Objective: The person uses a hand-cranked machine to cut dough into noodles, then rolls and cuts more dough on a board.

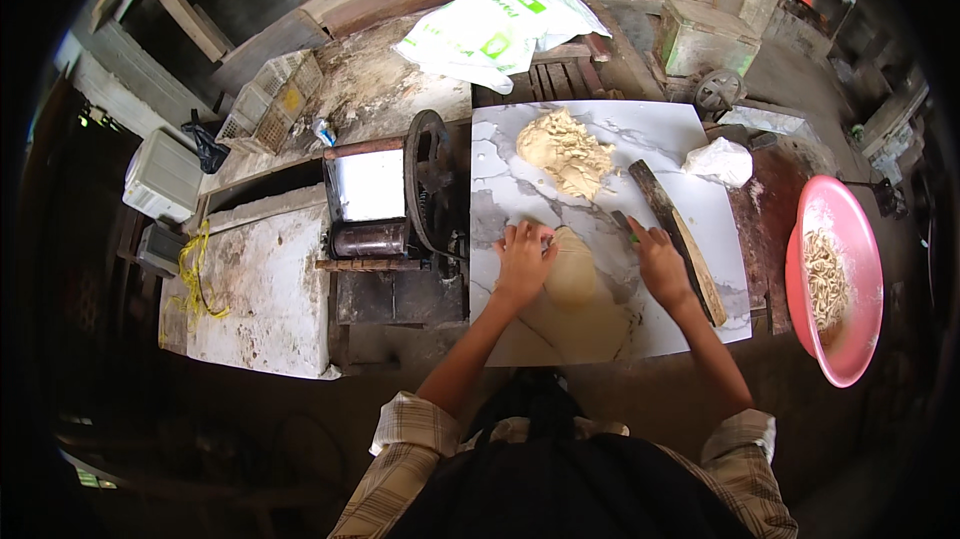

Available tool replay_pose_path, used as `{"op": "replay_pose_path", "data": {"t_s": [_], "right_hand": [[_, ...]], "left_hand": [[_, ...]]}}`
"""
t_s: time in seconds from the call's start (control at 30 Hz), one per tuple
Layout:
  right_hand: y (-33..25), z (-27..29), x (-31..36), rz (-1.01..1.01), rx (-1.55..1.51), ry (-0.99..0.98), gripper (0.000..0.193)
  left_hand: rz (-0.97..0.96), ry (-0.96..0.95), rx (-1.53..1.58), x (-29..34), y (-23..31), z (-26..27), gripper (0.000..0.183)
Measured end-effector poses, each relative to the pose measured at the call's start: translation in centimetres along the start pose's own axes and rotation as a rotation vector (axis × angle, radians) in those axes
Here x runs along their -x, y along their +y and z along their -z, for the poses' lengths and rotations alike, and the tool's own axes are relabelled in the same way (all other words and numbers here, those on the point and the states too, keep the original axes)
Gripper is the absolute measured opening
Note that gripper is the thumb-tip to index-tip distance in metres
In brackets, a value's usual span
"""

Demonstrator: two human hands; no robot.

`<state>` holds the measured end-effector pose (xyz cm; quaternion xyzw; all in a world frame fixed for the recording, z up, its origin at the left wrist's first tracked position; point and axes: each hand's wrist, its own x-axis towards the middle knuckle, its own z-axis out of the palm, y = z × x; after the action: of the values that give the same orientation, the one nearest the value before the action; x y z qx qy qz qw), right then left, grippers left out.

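Observation:
A smooth, flattened sheet of pale dough (572,279) lies on the marble-patterned board (710,259) in front of me. My left hand (525,264) rests at the sheet's left edge, its fingers slightly bent and apart. To the right of the sheet, my right hand (662,267) is closed around a knife (622,223), whose dark blade points away from me; a bit of green shows at its handle. Farther back on the board sits a rough heap of torn dough (565,151). A long wooden stick (680,239) lies slanted just right of my right hand.
Left of the board stands a roller machine (368,194) with a large dark wheel. A pink basin (868,269) holding floury strips is at the right. A white plastic bag (720,162) lies on the board's far right; a big sack (500,29) and crate (268,104) are behind.

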<state>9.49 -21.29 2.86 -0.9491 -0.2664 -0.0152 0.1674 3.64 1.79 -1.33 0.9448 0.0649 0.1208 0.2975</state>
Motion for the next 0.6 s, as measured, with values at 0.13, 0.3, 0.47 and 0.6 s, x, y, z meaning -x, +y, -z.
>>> {"op": "replay_pose_path", "data": {"t_s": [0.13,0.3,0.47,0.6], "right_hand": [[-0.1,-3.1,-1.0,-0.033,0.069,0.133,0.047],[-2.6,-2.4,-1.9,0.071,0.018,0.333,0.043],[-3.2,-3.8,-3.5,0.214,-0.316,0.262,0.04],[-4.7,-2.8,-4.1,-0.035,-0.812,0.212,0.025]], "left_hand": [[0.001,-0.031,-0.046,-2.1,-0.3,-0.6,0.019],[-0.102,-0.066,0.277,-3.3,-0.8,-0.6,0.018],[-0.075,-0.124,0.526,-3.6,1.6,1.1,0.015],[-0.227,-0.035,0.809,-4.8,2.8,3.9,0.015]]}}
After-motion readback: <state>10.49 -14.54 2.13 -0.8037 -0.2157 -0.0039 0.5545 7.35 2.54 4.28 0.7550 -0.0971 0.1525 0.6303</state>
